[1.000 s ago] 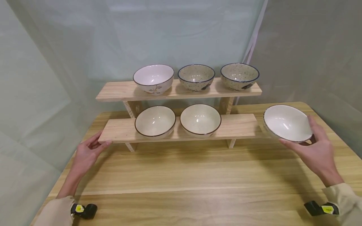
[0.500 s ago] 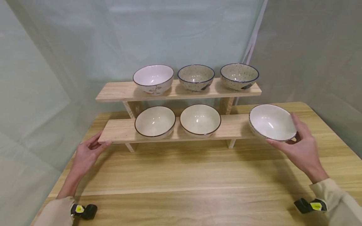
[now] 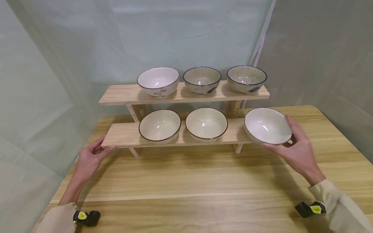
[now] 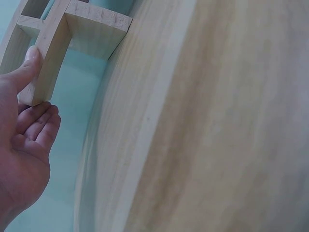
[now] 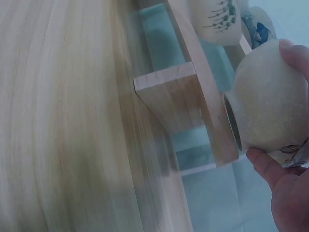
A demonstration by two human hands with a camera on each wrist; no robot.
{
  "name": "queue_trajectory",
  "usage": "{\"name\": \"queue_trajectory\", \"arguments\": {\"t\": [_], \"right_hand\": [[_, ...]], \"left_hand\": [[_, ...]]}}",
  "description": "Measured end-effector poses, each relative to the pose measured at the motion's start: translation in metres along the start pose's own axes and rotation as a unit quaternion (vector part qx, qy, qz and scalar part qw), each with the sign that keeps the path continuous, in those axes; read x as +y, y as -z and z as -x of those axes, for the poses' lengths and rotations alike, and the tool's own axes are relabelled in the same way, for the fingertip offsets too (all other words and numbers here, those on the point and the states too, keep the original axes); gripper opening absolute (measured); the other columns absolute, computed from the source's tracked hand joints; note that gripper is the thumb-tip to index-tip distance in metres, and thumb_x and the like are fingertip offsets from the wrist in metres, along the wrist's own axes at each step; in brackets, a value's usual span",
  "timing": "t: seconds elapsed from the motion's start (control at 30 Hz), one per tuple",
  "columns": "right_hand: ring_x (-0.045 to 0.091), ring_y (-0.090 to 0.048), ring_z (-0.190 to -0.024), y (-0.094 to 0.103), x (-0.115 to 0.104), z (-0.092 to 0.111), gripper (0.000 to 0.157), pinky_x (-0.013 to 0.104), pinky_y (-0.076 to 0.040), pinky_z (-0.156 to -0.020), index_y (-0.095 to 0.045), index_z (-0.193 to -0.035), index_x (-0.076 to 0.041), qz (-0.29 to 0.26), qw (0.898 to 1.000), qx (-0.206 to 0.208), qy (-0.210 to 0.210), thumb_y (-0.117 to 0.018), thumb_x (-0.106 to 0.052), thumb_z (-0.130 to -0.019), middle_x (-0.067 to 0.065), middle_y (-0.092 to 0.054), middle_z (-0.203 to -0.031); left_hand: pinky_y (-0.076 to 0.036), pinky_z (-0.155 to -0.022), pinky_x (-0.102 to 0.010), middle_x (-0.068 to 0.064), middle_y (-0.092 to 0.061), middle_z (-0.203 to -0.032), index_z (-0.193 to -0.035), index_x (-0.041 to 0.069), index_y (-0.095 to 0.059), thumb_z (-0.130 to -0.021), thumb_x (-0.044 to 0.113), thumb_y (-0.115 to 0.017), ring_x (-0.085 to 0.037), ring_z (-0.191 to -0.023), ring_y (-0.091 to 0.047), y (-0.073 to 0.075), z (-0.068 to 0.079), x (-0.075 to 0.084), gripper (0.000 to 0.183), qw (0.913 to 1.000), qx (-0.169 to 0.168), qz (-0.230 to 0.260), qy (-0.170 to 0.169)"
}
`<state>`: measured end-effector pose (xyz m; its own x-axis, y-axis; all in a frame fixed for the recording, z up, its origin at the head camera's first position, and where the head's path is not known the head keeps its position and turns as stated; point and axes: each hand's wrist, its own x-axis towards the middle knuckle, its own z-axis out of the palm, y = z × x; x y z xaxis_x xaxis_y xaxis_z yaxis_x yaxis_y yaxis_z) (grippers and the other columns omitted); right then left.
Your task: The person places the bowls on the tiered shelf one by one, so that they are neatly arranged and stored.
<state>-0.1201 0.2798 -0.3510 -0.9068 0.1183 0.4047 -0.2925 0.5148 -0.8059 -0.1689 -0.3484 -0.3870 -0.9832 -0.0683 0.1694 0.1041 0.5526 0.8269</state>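
My right hand (image 3: 300, 155) grips a white bowl (image 3: 266, 126) with a dark speckled rim, thumb at its near side and fingers round its right side. The bowl is over the right end of the two-tier wooden shelf's lower board (image 3: 237, 129). In the right wrist view the base of this bowl (image 5: 270, 96) is close to the board's edge. At the board's left end my left hand (image 3: 90, 158) pinches the wood, thumb on top and fingers beneath. Two cream bowls with brown rims, one left (image 3: 160, 126) and one right (image 3: 207, 124), stand on the same board.
On the upper board (image 3: 119, 92) stand a white bowl (image 3: 158, 81) with a leaf pattern and two speckled bowls with blue rims, a middle one (image 3: 202, 79) and a right one (image 3: 247, 78). The wooden table (image 3: 186, 191) extends in front; pale curtains (image 3: 180, 35) hang behind.
My right hand has carried the white bowl leftward, from beside the shelf to over the right end of its lower board. The left hand has stayed on the board's left end.
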Motion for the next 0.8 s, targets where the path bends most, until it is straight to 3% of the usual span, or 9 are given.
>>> {"name": "queue_trajectory", "arguments": {"t": [0.2,0.37,0.6,0.8], "right_hand": [[0.016,-0.052,-0.118,-0.008,-0.003,-0.003,0.110,0.006,-0.046,-0.086,-0.025,-0.164,-0.004,-0.004,1.000,-0.015,0.000,-0.090,0.005,-0.075,0.025,-0.029,-0.161],[0.017,-0.053,-0.117,-0.014,-0.005,-0.005,0.111,0.008,-0.046,-0.087,-0.024,-0.164,-0.004,-0.014,1.000,-0.021,0.006,-0.090,0.004,-0.075,0.025,-0.031,-0.159],[0.042,-0.050,-0.121,-0.019,-0.006,-0.007,0.112,0.007,-0.045,-0.087,-0.021,-0.165,-0.004,-0.021,0.999,-0.029,0.004,-0.089,0.003,-0.077,0.026,-0.029,-0.159],[0.051,-0.047,-0.125,-0.021,-0.009,-0.009,0.112,0.006,-0.045,-0.086,-0.018,-0.165,-0.004,-0.025,0.999,-0.036,0.001,-0.089,0.000,-0.079,0.028,-0.026,-0.160]], "left_hand": [[-0.050,-0.077,-0.008,-0.031,-0.054,-0.139,-0.156,-0.008,-0.037,-0.103,0.020,-0.069,0.018,-0.097,-0.055,0.000,0.001,0.001,0.068,1.0000,0.001,-0.001,-0.006],[-0.050,-0.077,-0.008,-0.037,-0.049,-0.141,-0.156,-0.008,-0.035,-0.103,0.019,-0.068,0.019,-0.098,-0.054,0.000,0.002,0.002,0.068,0.9999,-0.001,0.007,-0.011],[-0.050,-0.077,-0.008,-0.037,-0.049,-0.142,-0.156,-0.008,-0.034,-0.103,0.019,-0.068,0.019,-0.097,-0.053,-0.001,0.001,0.002,0.068,0.9999,-0.003,0.008,-0.009],[-0.051,-0.077,-0.009,-0.038,-0.048,-0.141,-0.156,-0.008,-0.035,-0.103,0.019,-0.068,0.018,-0.097,-0.054,-0.001,0.002,0.001,0.068,0.9999,0.000,0.011,-0.010]]}}
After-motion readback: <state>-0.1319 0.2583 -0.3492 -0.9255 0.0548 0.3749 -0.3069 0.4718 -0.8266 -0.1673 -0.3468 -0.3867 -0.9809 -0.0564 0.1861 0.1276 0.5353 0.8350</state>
